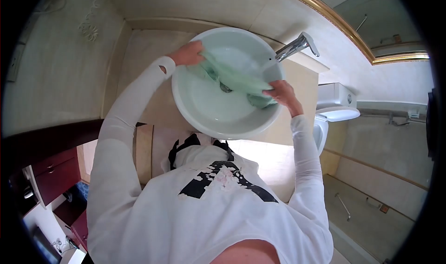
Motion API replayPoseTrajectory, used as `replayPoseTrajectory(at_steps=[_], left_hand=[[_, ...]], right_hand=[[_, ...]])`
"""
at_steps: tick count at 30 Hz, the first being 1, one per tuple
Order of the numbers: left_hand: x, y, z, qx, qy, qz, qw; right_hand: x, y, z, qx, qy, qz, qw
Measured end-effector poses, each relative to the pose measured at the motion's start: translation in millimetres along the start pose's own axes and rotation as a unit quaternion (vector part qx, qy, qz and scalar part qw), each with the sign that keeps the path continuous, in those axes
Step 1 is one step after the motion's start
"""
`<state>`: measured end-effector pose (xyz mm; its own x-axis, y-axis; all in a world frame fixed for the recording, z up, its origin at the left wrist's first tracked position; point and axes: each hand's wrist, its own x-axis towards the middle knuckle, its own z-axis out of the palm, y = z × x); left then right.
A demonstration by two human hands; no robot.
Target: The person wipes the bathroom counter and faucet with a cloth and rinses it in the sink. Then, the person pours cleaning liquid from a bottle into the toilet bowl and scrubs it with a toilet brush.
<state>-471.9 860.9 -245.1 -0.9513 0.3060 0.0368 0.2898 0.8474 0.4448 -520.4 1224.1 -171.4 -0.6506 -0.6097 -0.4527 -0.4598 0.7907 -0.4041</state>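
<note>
A thin, light green cloth is stretched across the round white washbasin. At the basin's upper left rim, my left hand has its fingers closed on one end of the cloth. My right hand pinches the other end by the right rim. Darker, bunched folds hang down into the bowl beneath both hands. Part of the metal drain shows just below the cloth's edge. A chrome faucet points into the bowl from the upper right; a pale streak under its spout looks like running water.
The basin stands on a beige counter against a tiled wall. A gold-framed mirror hangs at the upper right. A white toilet stands to the right. Dark red drawers are at the lower left, and a coiled cord hangs on the left wall.
</note>
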Motion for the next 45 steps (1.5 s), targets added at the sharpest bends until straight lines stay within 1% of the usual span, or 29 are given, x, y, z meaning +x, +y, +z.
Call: replayPoseTrajectory(at_steps=[1,2,3,4,5,6,8,9,10,11,13,14,16,21,23,25,27,28,29,31,32,34,35,37,39,41,43,44,45], left_hand=[[1.6,1.0,-14.0,-0.112,0.084,0.043,0.989],[2.4,7.4,-26.4,-0.111,0.088,0.042,0.989],[6.2,16.1,-36.8,-0.257,0.028,-0.056,0.964],[9.6,25.9,-46.8,-0.396,-0.034,-0.15,0.905],[11.9,36.1,-56.8,-0.395,-0.033,-0.149,0.906],[13.4,47.0,-65.9,-0.369,-0.05,-0.144,0.917],[15.2,48.9,-68.5,-0.344,-0.067,-0.139,0.926],[16.9,42.7,-68.8,-0.277,-0.078,-0.066,0.956],[17.5,39.0,-68.3,-0.206,-0.088,0.007,0.975],[15.5,49.8,-76.3,-0.206,-0.086,0.007,0.975],[13.8,69.0,-90.6,-0.105,-0.081,0.004,0.991],[18.6,61.0,-84.3,-0.104,-0.082,0.004,0.991],[31.5,41.7,-65.8,-0.06,0.084,0.145,0.984],[31.4,67.1,-107.1,-0.065,0.057,0.154,0.984],[21.0,78.2,-105.5,-0.06,0.043,0.151,0.986],[3.7,84.5,-96.5,-0.056,0.011,0.142,0.988],[-9.0,75.3,-67.2,-0.039,-0.099,0.11,0.988],[-18.2,68.4,-46.5,-0.042,-0.129,0.127,0.983],[-27.1,61.8,-25.0,-0.044,-0.159,0.145,0.976],[-42.3,56.1,13.4,-0.027,-0.219,0.153,0.963],[-46.3,57.0,28.1,-0.026,-0.219,0.152,0.964],[-51.2,60.6,49.5,0.095,-0.318,0.215,0.918],[-50.9,58.7,53.1,0.095,-0.318,0.213,0.919],[-47.4,50.7,56.3,0.021,-0.281,0.067,0.957],[-27.6,51.3,13.3,0.06,-0.273,0.071,0.958],[-15.8,41.9,-16.2,-0.145,-0.126,-0.041,0.98],[-0.3,49.0,-53.2,-0.156,-0.051,-0.032,0.986],[10.4,48.1,-62.9,-0.156,-0.046,-0.031,0.986],[21.3,48.2,-72.8,-0.153,0.031,0.033,0.987]], right_hand=[[-1.8,5.0,-5.0,0.091,0.052,0.008,0.994],[-3.2,4.9,-7.1,0.089,0.053,0.005,0.995],[-5.7,4.2,-7.7,0.268,0.09,-0.017,0.959],[-7.4,4.7,-8.9,0.439,0.122,-0.038,0.889],[-7.8,7.8,-12.0,0.525,0.1,-0.006,0.845],[-6.2,7.8,-12.0,0.524,0.101,-0.007,0.845],[-3.7,5.8,-10.5,0.618,0.14,-0.044,0.772],[-3.5,4.0,-10.9,0.617,0.14,-0.044,0.773],[-4.0,-0.4,-12.8,0.583,0.147,-0.062,0.797],[-4.0,-3.2,-14.0,0.547,0.153,-0.08,0.819],[1.6,-0.9,-19.1,0.525,0.162,-0.074,0.832],[3.4,-0.9,-20.7,0.503,0.173,-0.067,0.844],[-2.0,-9.2,-28.6,0.492,0.211,-0.073,0.841],[-18.4,-21.4,-47.8,0.436,0.333,-0.111,0.829],[-22.6,-21.9,-39.3,0.451,0.307,-0.105,0.831],[-21.6,-21.0,-18.2,0.462,0.266,-0.092,0.841],[-12.6,-15.5,12.1,0.328,0.244,-0.059,0.911],[-13.4,-23.5,18.6,0.239,0.171,-0.011,0.956],[-1.6,-14.4,42.7,0.162,0.149,-0.023,0.975],[11.5,-15.8,78.9,0.064,0.088,-0.051,0.993],[17.1,-15.7,98.5,0.064,0.088,-0.052,0.993],[24.6,-12.7,132.9,0.042,0.067,-0.081,0.994],[29.0,-8.4,138.5,0.042,0.066,-0.083,0.993],[39.8,1.7,142.4,0.068,0.104,-0.008,0.992],[43.3,13.2,101.8,0.238,0.062,0.079,0.966],[31.2,10.6,53.1,0.318,0.17,0.067,0.93],[21.1,9.0,19.5,0.371,0.266,0.034,0.889],[13.3,4.0,1.3,0.403,0.273,0.034,0.873],[7.1,2.6,-12.4,0.432,0.273,0.014,0.86]])
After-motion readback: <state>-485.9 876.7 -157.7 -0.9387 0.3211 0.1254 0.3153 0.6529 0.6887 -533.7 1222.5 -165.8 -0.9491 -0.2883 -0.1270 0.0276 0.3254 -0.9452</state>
